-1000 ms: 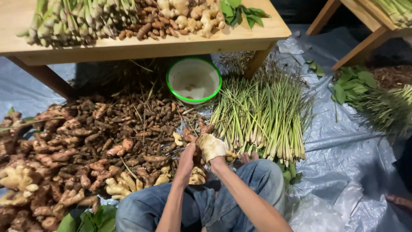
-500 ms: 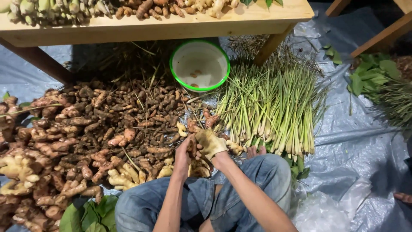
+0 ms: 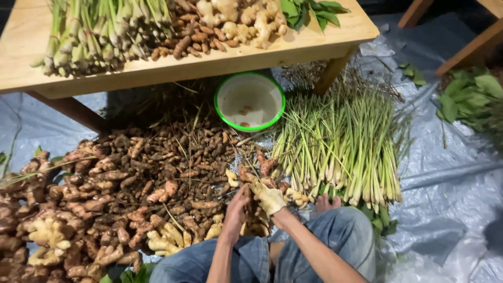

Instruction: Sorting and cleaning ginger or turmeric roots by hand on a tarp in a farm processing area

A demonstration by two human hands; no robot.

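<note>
Both hands meet over a knobbly brown root (image 3: pixel 255 205) at the near edge of the root pile (image 3: pixel 136 183), just in front of the knees. The root is earthy, tan to dark, with pale broken ends; its long axis and heading cannot be told, since fingers hide most of it. The left hand (image 3: pixel 237 205) curls closed on it; the right hand (image 3: pixel 269 198), in a soiled pale glove, grips it from above. Lemongrass (image 3: pixel 346 147) lies to the right, a green-rimmed bowl (image 3: pixel 250 101) beyond.

My left hand (image 3: pixel 237 205) and right hand (image 3: pixel 269 198) meet close together just below the green-rimmed white bowl (image 3: pixel 250 101), fingers curled inward, both forearms reaching forward from my bent knees.
</note>
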